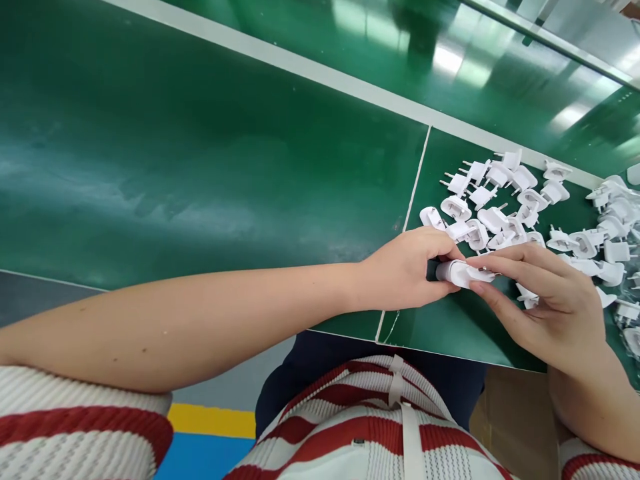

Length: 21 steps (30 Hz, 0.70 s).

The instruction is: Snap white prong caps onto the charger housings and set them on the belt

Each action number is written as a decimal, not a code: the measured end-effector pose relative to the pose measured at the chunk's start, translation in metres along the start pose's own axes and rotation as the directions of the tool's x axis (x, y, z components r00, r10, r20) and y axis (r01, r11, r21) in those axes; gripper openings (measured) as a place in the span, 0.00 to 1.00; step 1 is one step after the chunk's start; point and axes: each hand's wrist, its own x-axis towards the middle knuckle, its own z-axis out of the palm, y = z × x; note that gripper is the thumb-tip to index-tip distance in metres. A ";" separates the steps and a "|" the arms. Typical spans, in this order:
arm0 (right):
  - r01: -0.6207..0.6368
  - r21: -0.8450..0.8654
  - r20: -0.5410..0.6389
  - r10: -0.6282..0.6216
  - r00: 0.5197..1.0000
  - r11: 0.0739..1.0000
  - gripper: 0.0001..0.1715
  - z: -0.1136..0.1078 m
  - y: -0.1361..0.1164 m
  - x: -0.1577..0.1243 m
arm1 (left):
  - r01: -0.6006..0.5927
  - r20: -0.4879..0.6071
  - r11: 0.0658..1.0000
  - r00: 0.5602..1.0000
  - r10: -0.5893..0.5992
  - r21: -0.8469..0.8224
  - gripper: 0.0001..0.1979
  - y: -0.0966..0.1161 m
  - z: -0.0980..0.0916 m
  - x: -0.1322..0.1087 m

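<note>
One white plastic two-pin plug piece [459,272] is pinched between left hand [406,270] and right hand [543,293], fingers closed on it, just above the green tabletop [200,167], beside the pile of white plug pieces [505,207].

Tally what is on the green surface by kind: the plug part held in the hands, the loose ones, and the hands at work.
White plug part held between both hands: 1
Loose white plug parts in the pile: roughly 40, too overlapped and cropped for an exact count
Hands: 2, left hand and right hand
Total: roughly 43
</note>
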 end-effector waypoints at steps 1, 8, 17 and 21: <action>0.013 -0.012 0.000 -0.013 1.000 1.000 0.17 0.001 0.000 -0.001 | 0.010 -0.003 1.000 1.000 -0.010 -0.005 0.05 0.000 0.000 0.000; -0.081 0.010 -0.084 0.082 0.993 0.997 0.23 0.002 0.000 -0.007 | 0.031 0.019 0.999 0.999 -0.031 0.010 0.07 0.000 0.001 0.002; 0.025 -0.078 -0.092 -0.032 0.995 0.997 0.18 0.005 0.001 -0.005 | 0.013 0.021 1.000 1.000 -0.013 -0.002 0.06 0.000 0.001 0.002; 0.079 -0.160 -0.111 -0.098 0.989 0.984 0.16 0.007 0.001 -0.008 | 0.011 0.023 1.000 1.000 -0.011 -0.009 0.05 -0.001 0.001 0.003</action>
